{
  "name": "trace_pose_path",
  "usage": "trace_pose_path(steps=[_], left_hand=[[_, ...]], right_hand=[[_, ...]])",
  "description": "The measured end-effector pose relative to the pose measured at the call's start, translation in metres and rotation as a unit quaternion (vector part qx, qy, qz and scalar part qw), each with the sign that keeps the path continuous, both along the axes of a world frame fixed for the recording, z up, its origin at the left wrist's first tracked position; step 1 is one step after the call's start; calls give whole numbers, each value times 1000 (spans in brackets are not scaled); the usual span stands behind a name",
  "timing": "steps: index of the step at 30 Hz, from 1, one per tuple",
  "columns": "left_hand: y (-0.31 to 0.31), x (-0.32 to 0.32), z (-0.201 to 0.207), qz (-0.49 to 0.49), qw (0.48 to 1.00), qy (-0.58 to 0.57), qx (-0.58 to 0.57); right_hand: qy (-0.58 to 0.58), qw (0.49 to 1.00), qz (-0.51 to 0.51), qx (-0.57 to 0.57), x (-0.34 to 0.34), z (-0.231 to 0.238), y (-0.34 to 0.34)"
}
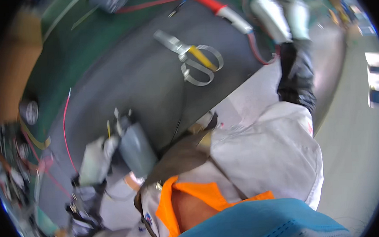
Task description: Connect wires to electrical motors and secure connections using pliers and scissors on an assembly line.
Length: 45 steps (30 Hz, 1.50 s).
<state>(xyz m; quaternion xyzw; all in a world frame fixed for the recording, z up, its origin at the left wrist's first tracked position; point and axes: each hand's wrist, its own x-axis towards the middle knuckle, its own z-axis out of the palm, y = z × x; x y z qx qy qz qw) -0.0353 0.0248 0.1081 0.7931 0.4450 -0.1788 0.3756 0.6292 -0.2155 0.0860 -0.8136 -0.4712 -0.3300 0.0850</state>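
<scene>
My right hand, in a white glove with a black sleeve cover behind it, reaches to the far right. A pale, rounded thing lies right against it, too blurred to name. My left hand, also gloved in white, is at the lower left beside a grey cup-like holder with metal tool tips at its top. A thin yellow stick rises just above the left glove; whether the hand grips it cannot be made out. The fingers of both hands are smeared by motion.
Metal scissors with a yellow piece lie on the dark mat. Beyond them is a red-and-white handheld tool with a red cable. A red wire runs near my left hand. Cardboard stands at the left; clutter lies below it.
</scene>
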Motion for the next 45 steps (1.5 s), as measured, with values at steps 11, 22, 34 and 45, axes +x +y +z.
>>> trace_pose_path(steps=[11, 22, 34, 45], left_hand=[[12, -6, 29, 222, 961, 10, -165], [-20, -51, 7, 320, 904, -195, -207], [-51, -23, -41, 415, 812, -404, -63], [-46, 9, -48, 339, 809, -477, -57]], right_hand=[[884, 288, 370, -6, -429, -14, 113], [313, 663, 672, -104, -494, -19, 137], [839, 458, 280, -81, -497, 3, 167], [812, 366, 353, -287, -441, 16, 200]])
